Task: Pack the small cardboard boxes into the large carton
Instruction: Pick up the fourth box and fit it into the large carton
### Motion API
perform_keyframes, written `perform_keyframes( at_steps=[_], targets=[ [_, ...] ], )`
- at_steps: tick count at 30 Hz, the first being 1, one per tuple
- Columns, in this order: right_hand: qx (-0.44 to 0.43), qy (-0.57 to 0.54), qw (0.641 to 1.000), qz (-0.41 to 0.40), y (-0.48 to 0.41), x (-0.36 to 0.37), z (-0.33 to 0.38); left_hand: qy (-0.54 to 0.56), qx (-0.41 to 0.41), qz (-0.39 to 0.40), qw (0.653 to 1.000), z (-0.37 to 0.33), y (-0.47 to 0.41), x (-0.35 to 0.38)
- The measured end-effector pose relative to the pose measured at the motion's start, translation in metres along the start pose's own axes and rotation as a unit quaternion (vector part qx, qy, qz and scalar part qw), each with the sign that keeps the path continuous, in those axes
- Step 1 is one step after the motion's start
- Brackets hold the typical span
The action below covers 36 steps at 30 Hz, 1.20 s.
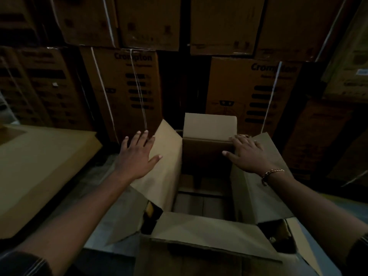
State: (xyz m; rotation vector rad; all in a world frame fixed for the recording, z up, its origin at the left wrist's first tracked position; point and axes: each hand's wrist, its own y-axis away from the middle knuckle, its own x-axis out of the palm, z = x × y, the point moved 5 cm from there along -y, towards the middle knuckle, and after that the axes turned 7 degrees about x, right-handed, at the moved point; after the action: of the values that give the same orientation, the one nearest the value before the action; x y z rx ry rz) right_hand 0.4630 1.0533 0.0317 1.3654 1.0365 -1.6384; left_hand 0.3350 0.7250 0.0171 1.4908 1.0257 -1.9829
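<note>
Before the wall of stacked printed cartons [127,86] we see the large carton [209,234] standing open, our left hand [135,156] spread flat on its left flap [167,176], our right hand [247,156] flat at the right flap's [264,194] far corner, a bracelet [270,173] on that wrist.

large carton [207,232]: 1 | its flaps: 4 | Crompton cartons behind, name legible: 2, one [127,86] left, other [258,92] right | pale flat carton [39,166]: 1 | grips: 2, left grip [137,154], right grip [247,154] | bracelet [270,173]: 1 | small boxes inside: too dark to count
</note>
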Motion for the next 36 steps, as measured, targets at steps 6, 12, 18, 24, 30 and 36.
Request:
perform_keyframes(
  at_steps=[6,12,18,24,30,36],
  targets=[
    [-0.088,-0.098,0.991,0.031,0.001,-0.016,0.110,0.155,-0.096,-0.010,0.983,0.072,0.051,-0.019],
    [-0.174,-0.123,0.976,0.044,-0.010,-0.011,0.275,0.168,-0.182,-0.022,0.969,0.192,0.133,-0.032],
    [-0.240,-0.227,0.935,0.130,-0.009,0.000,0.454,0.173,-0.297,-0.043,0.938,0.338,0.228,-0.043],
    [-0.299,-0.225,0.911,0.176,-0.002,0.025,0.610,0.178,-0.387,-0.068,0.902,0.441,0.305,-0.046],
    [-0.351,-0.233,0.886,0.196,-0.003,0.048,0.746,0.144,-0.444,-0.095,0.879,0.540,0.372,-0.054],
    [-0.356,-0.314,0.837,0.272,-0.021,0.087,0.885,0.135,-0.479,-0.119,0.859,0.656,0.416,-0.045]
  ],
)
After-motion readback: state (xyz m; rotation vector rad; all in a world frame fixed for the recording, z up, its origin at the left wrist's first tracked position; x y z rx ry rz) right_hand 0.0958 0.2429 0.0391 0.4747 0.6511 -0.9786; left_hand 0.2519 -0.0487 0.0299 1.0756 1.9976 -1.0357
